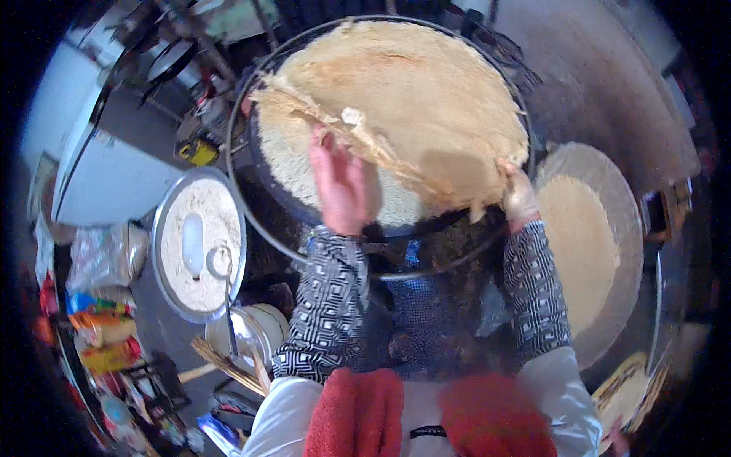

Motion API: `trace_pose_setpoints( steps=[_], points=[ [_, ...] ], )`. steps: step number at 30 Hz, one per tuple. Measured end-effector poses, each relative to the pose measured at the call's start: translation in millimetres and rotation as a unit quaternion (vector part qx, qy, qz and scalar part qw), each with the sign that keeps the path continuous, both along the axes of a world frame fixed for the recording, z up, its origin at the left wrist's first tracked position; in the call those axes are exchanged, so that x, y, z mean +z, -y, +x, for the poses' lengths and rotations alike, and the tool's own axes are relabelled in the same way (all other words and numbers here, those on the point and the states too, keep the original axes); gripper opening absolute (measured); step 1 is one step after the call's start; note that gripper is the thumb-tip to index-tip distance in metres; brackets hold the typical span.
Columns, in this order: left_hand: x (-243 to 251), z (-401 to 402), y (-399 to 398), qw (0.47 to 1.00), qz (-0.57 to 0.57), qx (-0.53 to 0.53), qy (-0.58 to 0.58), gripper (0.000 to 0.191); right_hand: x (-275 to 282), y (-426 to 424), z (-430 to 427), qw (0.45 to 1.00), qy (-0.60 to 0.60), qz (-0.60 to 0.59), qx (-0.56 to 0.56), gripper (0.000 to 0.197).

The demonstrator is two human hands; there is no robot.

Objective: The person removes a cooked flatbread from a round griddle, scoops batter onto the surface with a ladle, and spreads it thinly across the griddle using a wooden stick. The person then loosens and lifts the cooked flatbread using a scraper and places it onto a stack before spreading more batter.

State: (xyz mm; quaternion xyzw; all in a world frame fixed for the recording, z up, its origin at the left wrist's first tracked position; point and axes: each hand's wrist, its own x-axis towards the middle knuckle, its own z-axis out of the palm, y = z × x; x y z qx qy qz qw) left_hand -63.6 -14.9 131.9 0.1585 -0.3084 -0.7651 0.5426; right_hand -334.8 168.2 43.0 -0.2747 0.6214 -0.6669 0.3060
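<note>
A large, thin round pancake (411,97) lies over a dark round griddle (337,225). Its near edge is lifted and folded back in a ragged diagonal strip, baring a paler, bubbly layer (291,163) below. My left hand (341,185), slightly blurred, has its fingertips at the raised edge near the middle. At the right rim, my right hand (518,191) pinches the pancake's edge between thumb and fingers. A small white scrap (352,117) sits on the pancake by the fold. A metal ring (268,241) surrounds the griddle.
At left stands a metal basin (159,268) of pale batter with a ladle (229,297) in it. A lined round tray (625,228) at right holds flat pancakes (577,245). A lidded pot (268,320), a straw brush (228,365) and a yellow container (198,152) are at left.
</note>
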Motion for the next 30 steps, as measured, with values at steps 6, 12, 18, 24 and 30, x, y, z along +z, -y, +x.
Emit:
trace_pose_setpoints(
  steps=[6,12,18,24,30],
  points=[
    [-9.6,-2.9,-1.2,0.967,0.142,-0.052,-0.204,0.078,16.7,18.5,14.7,0.957,0.285,-0.023,-0.047,0.035],
    [-15.4,48.7,58.9,0.954,0.159,-0.087,-0.240,0.088,-11.5,5.9,-20.3,0.959,0.279,-0.009,-0.052,0.037],
    [-25.9,71.3,117.1,0.974,0.145,-0.171,0.014,0.061,32.4,19.4,22.4,0.970,0.239,0.000,-0.047,0.045],
    [-7.9,77.0,131.4,0.882,0.005,-0.096,0.462,0.011,46.1,29.3,28.9,0.991,0.118,-0.001,-0.068,0.033],
    [-23.9,120.7,59.1,0.917,0.037,-0.017,0.397,0.020,23.9,-2.8,26.9,0.994,0.051,0.053,-0.081,0.023]
  ],
)
